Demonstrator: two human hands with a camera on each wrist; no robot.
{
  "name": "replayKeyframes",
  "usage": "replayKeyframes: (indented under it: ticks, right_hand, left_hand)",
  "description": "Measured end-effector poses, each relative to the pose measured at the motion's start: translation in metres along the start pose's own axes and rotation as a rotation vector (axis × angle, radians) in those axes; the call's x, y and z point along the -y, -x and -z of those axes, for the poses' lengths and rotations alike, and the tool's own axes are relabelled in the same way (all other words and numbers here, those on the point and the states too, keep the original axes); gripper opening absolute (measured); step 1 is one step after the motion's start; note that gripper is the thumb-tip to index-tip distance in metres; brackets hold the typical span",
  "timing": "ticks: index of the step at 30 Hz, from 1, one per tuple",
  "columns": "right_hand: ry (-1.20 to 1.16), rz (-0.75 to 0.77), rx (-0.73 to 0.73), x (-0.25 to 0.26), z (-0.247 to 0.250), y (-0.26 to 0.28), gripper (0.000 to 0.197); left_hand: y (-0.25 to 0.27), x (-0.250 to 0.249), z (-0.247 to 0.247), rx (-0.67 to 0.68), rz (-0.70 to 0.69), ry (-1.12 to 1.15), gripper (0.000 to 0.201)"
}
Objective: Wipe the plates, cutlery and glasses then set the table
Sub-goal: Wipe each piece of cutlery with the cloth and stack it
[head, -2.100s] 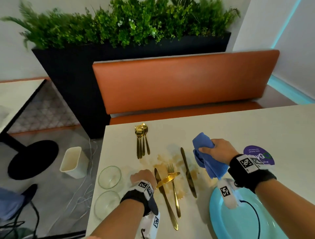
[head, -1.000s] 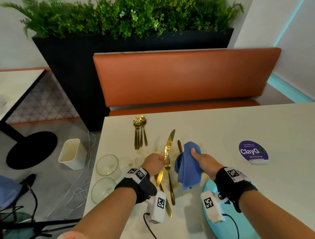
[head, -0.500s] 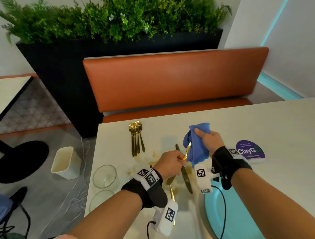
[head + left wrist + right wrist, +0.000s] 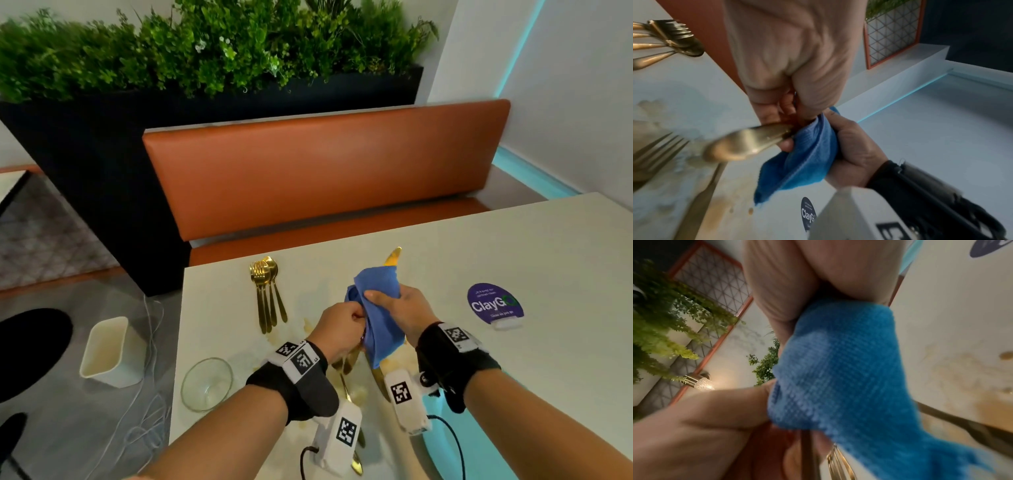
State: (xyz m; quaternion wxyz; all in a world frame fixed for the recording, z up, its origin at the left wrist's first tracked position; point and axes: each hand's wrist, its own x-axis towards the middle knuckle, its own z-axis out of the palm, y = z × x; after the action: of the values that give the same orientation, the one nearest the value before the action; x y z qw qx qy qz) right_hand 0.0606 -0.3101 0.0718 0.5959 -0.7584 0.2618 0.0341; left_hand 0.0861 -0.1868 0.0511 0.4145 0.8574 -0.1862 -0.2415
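Note:
My left hand [image 4: 352, 318] grips the handle of a gold knife [image 4: 394, 257] and holds it above the table, blade pointing away. My right hand [image 4: 380, 298] grips a blue cloth [image 4: 376, 308] wrapped round the blade, so only the tip shows above it. In the left wrist view the knife handle [image 4: 748, 142] juts out of my fist beside the cloth [image 4: 803, 155]. The cloth [image 4: 838, 369] fills the right wrist view. A gold fork [image 4: 653, 154] and another knife [image 4: 701, 203] lie on the stained tabletop under my hands.
A neat bunch of gold cutlery [image 4: 267, 294] lies at the far left of the table [image 4: 513, 246]. A glass [image 4: 207, 383] stands near the left edge, a teal plate [image 4: 486, 445] at the near right, a purple sign [image 4: 495, 303] to the right. An orange bench lies beyond.
My left hand picked the knife up off the table and raised it. My right hand brought the cloth onto the blade and slid it down toward the handle, baring the tip.

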Motion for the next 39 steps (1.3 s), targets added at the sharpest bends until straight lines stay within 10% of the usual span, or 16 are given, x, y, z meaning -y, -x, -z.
replayKeyframes:
  ticks: [10,23,26,39]
  right_hand:
    - [-0.098,0.014,-0.273,0.020,0.020,-0.032,0.027]
    - [0.250,-0.022,-0.012,-0.015,0.018,-0.030,0.033]
    - [0.321,-0.034,0.039,-0.016,0.030,-0.037,0.032]
    - [0.567,-0.002,0.364,-0.009,0.006,-0.047,0.032]
  left_hand:
    - [0.001,0.017,0.005,0.139,0.117,0.114,0.022]
    - [-0.023,0.007,-0.010,0.116,0.120,-0.010,0.026]
    - [-0.036,-0.001,0.012,-0.100,0.125,-0.036,0.017]
    - [-0.089,0.009,0.006,-0.215,0.276,0.386,0.022]
